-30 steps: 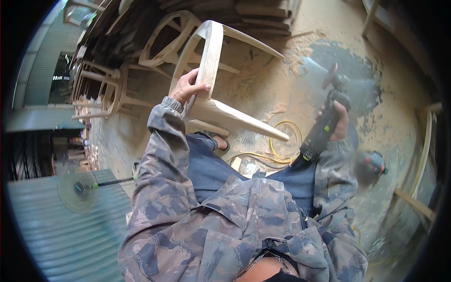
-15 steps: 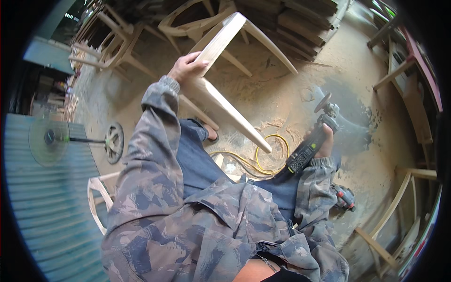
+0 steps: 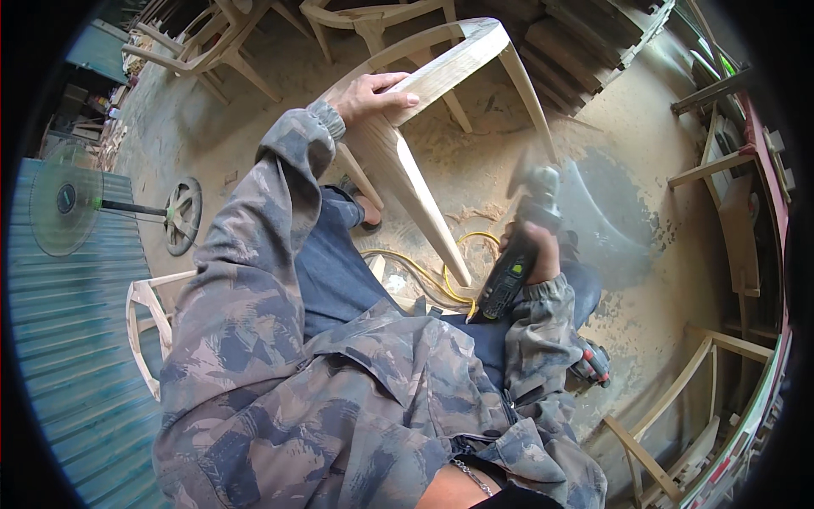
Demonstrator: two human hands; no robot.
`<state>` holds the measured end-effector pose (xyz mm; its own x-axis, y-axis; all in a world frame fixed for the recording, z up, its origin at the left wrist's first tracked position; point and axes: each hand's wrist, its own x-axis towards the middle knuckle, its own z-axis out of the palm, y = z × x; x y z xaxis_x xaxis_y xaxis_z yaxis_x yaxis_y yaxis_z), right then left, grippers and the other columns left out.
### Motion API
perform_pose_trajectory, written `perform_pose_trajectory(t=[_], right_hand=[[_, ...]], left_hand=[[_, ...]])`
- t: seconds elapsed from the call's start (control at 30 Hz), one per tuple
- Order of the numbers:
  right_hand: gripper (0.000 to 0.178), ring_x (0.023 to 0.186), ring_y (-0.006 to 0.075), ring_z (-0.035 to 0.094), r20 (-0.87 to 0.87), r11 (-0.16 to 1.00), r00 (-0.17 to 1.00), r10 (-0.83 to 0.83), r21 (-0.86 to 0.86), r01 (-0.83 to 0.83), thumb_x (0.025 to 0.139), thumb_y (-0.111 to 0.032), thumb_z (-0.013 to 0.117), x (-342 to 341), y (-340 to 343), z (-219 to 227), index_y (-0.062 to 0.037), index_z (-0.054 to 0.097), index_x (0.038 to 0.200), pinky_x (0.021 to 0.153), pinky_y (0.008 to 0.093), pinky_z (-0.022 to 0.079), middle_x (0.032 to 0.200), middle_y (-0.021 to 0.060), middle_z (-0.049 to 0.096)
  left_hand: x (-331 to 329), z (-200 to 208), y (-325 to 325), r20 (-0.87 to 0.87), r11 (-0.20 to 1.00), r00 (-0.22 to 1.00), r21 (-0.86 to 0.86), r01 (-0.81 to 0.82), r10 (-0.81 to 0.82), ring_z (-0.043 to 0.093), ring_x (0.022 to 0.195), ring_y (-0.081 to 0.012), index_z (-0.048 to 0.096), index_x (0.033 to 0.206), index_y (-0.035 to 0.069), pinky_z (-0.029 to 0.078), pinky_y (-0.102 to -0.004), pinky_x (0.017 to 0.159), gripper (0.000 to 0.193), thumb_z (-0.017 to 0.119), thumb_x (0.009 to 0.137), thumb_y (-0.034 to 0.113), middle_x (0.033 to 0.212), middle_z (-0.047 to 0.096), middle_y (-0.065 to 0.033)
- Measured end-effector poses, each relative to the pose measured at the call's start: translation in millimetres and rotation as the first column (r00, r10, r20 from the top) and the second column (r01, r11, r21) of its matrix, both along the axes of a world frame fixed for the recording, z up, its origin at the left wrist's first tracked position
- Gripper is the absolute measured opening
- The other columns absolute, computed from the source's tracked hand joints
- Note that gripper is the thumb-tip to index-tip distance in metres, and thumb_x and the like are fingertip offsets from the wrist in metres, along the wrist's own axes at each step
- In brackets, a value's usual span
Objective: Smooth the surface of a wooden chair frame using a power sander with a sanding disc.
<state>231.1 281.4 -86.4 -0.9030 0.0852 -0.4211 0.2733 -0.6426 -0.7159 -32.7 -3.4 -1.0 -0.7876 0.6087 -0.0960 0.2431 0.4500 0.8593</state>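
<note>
My left hand (image 3: 370, 99) is closed around a rail of a bare wooden chair frame (image 3: 449, 68), near the joint with a leg. The frame is tilted, and one leg points down toward my lap. In my right hand (image 3: 540, 251) is a black angle grinder (image 3: 512, 273), gripped by its body above my right thigh. The grinder's head is smeared by motion and points away from me, apart from the frame's legs. A yellow cord (image 3: 415, 269) curls on the floor between my legs.
Several wooden chair frames (image 3: 225, 51) stand at the far left, with stacked dark boards (image 3: 577, 59) behind. A fan (image 3: 68, 198) stands at the left over blue corrugated sheet (image 3: 80, 339). A red-and-black power tool (image 3: 592, 364) lies right of my leg. Wooden frames (image 3: 678, 399) line the right.
My right hand has brought the grinder left and closer to the chair frame. The frame has turned in my left hand, showing more of its curved rail. My view has shifted a little.
</note>
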Motion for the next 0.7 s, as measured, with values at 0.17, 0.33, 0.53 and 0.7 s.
perform_pose_trajectory(t=[0.17,0.33,0.53,0.7], right_hand=[[0.030,0.060,0.0191,0.061,-0.084,0.937,0.954,0.287,0.230,-0.262,0.073,-0.017,0.069,-28,-32,31,0.0005,0.058,0.094,0.056,0.0308,0.050,0.071,0.0087,0.060],[0.029,0.067,0.0127,0.060,-0.038,0.791,0.902,0.431,0.496,-0.357,0.070,-0.016,0.074,-50,-40,34,-0.0004,0.065,0.093,0.063,0.0281,0.049,0.079,0.0048,0.065],[0.030,0.068,0.0133,0.063,0.002,0.772,0.890,0.457,0.496,-0.398,0.069,-0.015,0.075,-56,-56,43,0.0005,0.065,0.093,0.065,0.0284,0.050,0.077,0.0059,0.067],[0.035,0.073,0.0123,0.062,-0.001,0.691,0.854,0.520,0.589,-0.420,0.067,-0.017,0.077,-57,-58,54,0.0008,0.064,0.095,0.070,0.0279,0.050,0.082,0.0058,0.067]], left_hand=[[-3,-16,-24,-0.138,0.999,0.990,-0.037,0.006,-0.011,0.054,0.112,-0.0162,0.052,0.136,0.007,0.039,-0.0301,0.100,0.067,0.053,0.091,0.057,0.125,0.059,-0.0082],[-4,-11,-38,0.111,0.990,0.985,0.041,-0.136,0.130,0.058,0.100,-0.0131,0.061,0.122,0.000,0.045,-0.0275,0.089,0.060,0.045,0.098,0.053,0.111,0.064,-0.0078],[9,0,-42,0.110,0.981,0.975,0.020,-0.195,0.192,0.058,0.096,-0.0119,0.065,0.117,0.000,0.046,-0.0269,0.085,0.057,0.047,0.097,0.050,0.105,0.065,-0.0070],[23,14,-32,0.083,0.983,0.983,0.067,-0.171,0.165,0.058,0.099,-0.0125,0.065,0.116,-0.001,0.046,-0.0277,0.089,0.052,0.049,0.098,0.044,0.109,0.064,-0.0078]])
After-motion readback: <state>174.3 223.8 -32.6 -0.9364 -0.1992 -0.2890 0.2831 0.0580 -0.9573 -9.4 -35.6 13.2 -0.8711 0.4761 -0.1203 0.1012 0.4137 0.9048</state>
